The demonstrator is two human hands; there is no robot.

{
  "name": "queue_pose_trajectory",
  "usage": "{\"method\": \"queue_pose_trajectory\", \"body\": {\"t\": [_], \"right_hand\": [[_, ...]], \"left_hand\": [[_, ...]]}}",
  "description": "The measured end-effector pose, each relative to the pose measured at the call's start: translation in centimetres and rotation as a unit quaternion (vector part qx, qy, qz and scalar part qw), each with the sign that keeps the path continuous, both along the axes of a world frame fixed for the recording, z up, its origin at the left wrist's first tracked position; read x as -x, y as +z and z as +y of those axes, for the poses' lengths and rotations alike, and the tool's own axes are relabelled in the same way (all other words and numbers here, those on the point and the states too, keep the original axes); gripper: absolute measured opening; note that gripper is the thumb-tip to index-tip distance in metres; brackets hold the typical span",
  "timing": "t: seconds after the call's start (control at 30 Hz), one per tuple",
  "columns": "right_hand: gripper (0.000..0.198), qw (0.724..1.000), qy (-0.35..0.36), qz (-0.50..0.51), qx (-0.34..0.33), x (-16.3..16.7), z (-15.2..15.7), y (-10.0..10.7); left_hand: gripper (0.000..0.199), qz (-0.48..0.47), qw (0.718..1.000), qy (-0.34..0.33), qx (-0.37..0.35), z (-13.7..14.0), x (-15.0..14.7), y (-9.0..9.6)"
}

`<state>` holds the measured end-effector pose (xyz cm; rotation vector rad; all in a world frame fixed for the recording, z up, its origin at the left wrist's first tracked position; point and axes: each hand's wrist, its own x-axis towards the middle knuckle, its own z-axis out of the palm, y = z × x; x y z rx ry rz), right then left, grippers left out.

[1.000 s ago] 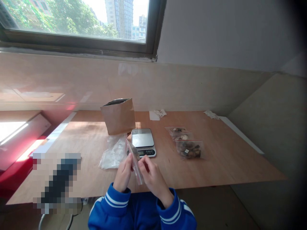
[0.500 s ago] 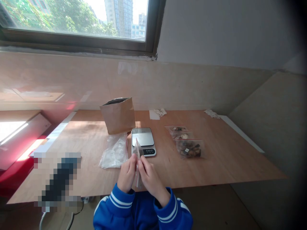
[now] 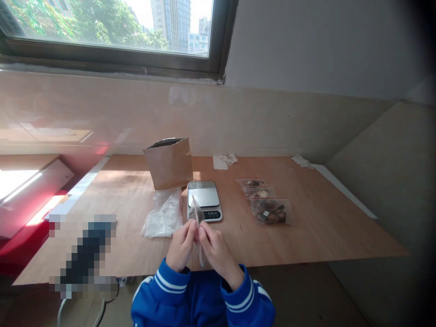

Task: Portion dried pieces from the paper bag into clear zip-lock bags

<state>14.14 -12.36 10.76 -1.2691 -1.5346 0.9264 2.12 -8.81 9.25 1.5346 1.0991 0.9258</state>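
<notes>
Between my two hands is a clear zip bag (image 3: pixel 196 210), held edge-on toward me just in front of the scale. My left hand (image 3: pixel 182 243) pinches it from the left side. On the other side my right hand (image 3: pixel 215 245) grips it with thumb and fingers. What the bag contains, if anything, I cannot make out. Behind it stands a white kitchen scale (image 3: pixel 203 195) with a steel plate and a dark display panel. A pile of clear plastic bags (image 3: pixel 161 215) lies left of the scale, close to my left hand.
An open brown paper bag (image 3: pixel 170 165) stands behind the pile. To the right lie several filled zip bags, the nearest holding dark brown pieces (image 3: pixel 274 213). Crumpled white paper (image 3: pixel 228 160) is at the back. A blurred dark object (image 3: pixel 85 254) sits at the left edge.
The zip bag has turned slightly between my fingers, its lower end shifting a little to the right. Both hands still grip it.
</notes>
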Motion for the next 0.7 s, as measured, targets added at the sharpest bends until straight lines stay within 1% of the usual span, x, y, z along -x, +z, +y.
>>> {"method": "queue_pose_trajectory", "body": {"t": [0.2,0.33,0.53,0.7], "right_hand": [[0.025,1.0,0.01,-0.016,-0.003,-0.1,0.0,0.1],[0.025,1.0,0.016,-0.007,-0.012,0.0,-0.1,0.3],[0.027,1.0,0.011,0.019,-0.018,0.2,-0.2,0.0],[0.029,0.998,0.005,0.053,-0.035,0.5,-0.4,-0.1]], "left_hand": [[0.039,0.005,1.0,-0.022,-0.012,0.1,0.2,0.1],[0.041,0.012,0.999,-0.018,-0.034,0.1,0.4,0.3],[0.04,0.024,0.995,-0.017,-0.092,0.0,0.5,0.8],[0.037,0.044,0.988,-0.004,-0.147,-0.5,0.6,1.6]]}}
